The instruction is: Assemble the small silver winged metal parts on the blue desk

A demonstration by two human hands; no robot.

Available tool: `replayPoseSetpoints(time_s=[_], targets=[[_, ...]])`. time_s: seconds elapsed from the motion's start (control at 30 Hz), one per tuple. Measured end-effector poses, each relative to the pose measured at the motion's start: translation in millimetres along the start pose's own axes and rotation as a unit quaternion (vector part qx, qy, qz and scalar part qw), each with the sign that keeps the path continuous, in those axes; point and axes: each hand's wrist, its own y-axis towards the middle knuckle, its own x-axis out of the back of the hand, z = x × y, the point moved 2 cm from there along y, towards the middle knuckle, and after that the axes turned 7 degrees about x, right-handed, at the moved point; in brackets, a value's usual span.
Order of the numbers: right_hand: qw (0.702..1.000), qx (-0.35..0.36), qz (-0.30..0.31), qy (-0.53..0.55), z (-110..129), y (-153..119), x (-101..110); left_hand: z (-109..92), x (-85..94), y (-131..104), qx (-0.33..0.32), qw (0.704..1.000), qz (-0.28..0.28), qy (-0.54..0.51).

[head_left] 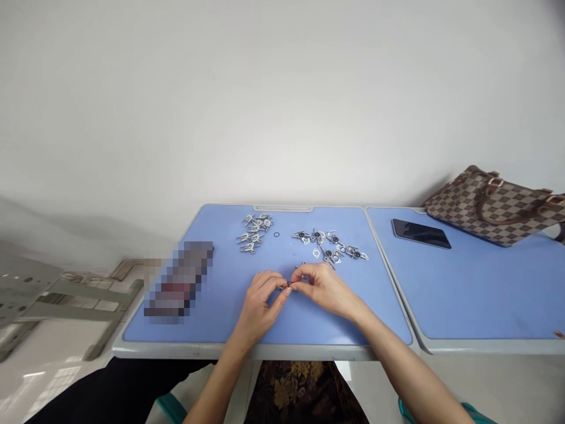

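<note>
My left hand and my right hand meet over the front middle of the blue table. Both are closed in a pinch around a small metal part with a dark bit on it; the fingers cover most of it. Just beyond my fingertips lies a loose pile of metal parts with black round centres, mixed with flat oval plates and dark rings. Farther left is a cluster of similar silver parts. Between the two groups a single thin dark ring lies flat.
A blurred-out flat object lies at the table's left side. Across the seam, a second blue table bears a black phone and a brown checked handbag. A white wall stands behind. A grey metal frame is at the left.
</note>
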Motion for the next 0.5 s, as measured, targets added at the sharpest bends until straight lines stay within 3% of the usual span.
replayPoseSetpoints(time_s=[0.33,0.5], targets=[[1.0,0.018,0.01,-0.008,-6,0,-11,-2,3.0,2,0.039,0.999,0.0,-0.034],[0.985,0.132,-0.042,-0.105,-10,-4,-18,5,2.3,2,0.083,0.992,-0.01,-0.093]])
